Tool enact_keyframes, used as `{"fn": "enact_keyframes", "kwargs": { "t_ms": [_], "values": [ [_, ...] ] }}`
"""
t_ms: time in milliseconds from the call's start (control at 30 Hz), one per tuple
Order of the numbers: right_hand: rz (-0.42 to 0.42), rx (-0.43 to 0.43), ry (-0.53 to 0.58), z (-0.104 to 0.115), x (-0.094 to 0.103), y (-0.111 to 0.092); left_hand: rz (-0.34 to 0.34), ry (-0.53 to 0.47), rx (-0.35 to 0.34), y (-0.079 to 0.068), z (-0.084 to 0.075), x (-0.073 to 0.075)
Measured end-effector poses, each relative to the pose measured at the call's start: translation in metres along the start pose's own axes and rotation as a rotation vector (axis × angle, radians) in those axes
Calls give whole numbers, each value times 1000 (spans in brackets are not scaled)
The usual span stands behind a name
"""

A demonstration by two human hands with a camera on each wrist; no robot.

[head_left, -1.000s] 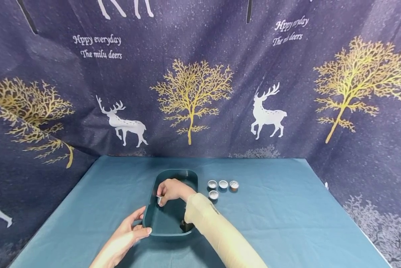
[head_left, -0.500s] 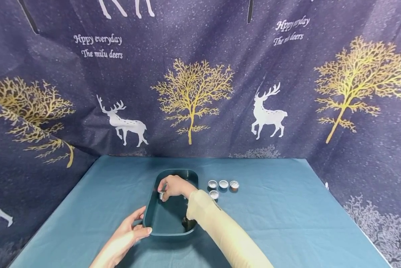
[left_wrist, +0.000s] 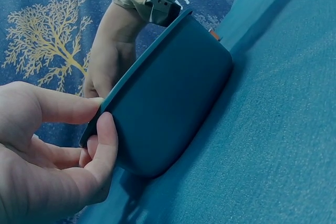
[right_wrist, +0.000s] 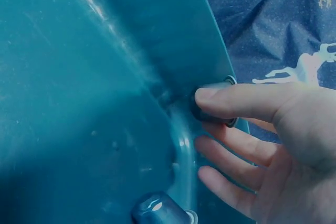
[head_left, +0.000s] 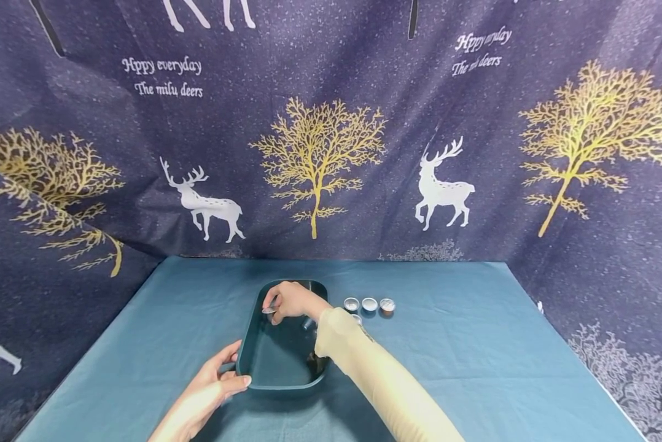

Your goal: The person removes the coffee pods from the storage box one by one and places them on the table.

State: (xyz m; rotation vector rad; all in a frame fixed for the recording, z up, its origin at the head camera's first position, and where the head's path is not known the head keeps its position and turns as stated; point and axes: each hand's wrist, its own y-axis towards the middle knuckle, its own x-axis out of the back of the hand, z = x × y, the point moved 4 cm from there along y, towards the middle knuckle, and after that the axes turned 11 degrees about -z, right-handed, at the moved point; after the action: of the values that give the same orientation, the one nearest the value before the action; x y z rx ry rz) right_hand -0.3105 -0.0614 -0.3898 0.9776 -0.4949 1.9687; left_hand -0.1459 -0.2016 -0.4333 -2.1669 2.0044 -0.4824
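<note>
My left hand [head_left: 209, 383] grips the near-left corner of a dark teal rectangular tub [head_left: 278, 387], with thumb and fingers pinching its rim [left_wrist: 142, 59]. Over the tub's far-left part, my right hand [head_left: 292, 301] pinches a small coffee capsule [head_left: 269, 310] by its sides, silver lid facing up in the head view. Seen from the right wrist, this capsule [right_wrist: 212, 103] is dark blue and close to the tub's wall, between thumb and index finger. A second dark blue capsule [right_wrist: 160, 209] lies on its side on the tub floor, below the right hand's fingers.
Right of the tub, several coffee capsules stand lid up on the teal cloth: a row of a left one [head_left: 351, 304], a middle one [head_left: 369, 304] and a brown-bodied one [head_left: 387, 307]. Another capsule [head_left: 357, 318] is partly hidden by the right sleeve [head_left: 375, 368]. A patterned curtain [head_left: 331, 73] hangs behind.
My right hand has moved back and slightly right inside the tub with the pinched capsule, whose lid now shows flatter. A capsule on the tub floor has come into view. My left hand stays put.
</note>
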Motion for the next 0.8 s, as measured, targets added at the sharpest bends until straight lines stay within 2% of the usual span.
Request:
{"fn": "enact_keyframes", "kwargs": {
  "t_ms": [167,400,633,800],
  "values": [
    [-26,28,45,2,5,-3,9,-1,-2,1,1,0],
    [-51,64,117,1,13,-12,-9,14,28,0,0,0],
    [-86,53,223,-1,22,-26,22,9,-6,-1,1,0],
    [-147,51,264,-2,24,-31,34,10,-29,-1,1,1]
  ]
}}
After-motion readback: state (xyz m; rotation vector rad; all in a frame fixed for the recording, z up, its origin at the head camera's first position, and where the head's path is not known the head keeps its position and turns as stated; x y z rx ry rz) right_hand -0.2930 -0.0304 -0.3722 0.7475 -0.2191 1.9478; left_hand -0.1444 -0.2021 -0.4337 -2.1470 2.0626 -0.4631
